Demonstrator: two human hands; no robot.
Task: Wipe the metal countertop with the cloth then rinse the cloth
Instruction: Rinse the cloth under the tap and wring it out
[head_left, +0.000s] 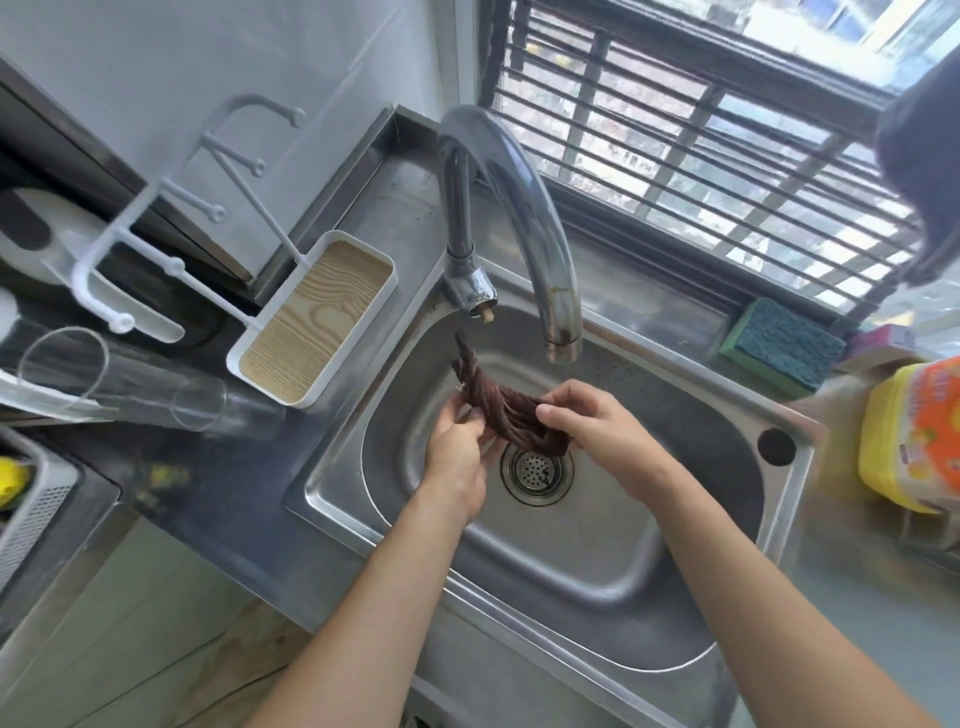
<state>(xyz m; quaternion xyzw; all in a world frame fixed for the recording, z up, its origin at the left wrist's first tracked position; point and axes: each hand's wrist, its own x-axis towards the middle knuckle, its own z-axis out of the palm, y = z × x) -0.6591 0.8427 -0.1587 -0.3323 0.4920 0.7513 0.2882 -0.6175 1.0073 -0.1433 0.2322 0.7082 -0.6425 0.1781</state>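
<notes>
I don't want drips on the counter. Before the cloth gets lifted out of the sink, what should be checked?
1. Both hands hold the cloth: ok, left hand and right hand grip the ends.
2. Cloth twisted for wringing: ok.
3. Cloth over the sink bowl: ok, above the drain.
4. Faucet off: ok, no stream visible.
5. Cloth fully wrung: cannot tell.

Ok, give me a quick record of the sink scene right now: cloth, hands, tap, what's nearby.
cloth: brown, twisted into a rope, held over the sink above the drain
left hand: grips one end of the cloth
right hand: grips the other end
tap: no water visible from the spout
sponge: on the ledge by the window
bottle: yellow, right of the sink
</notes>
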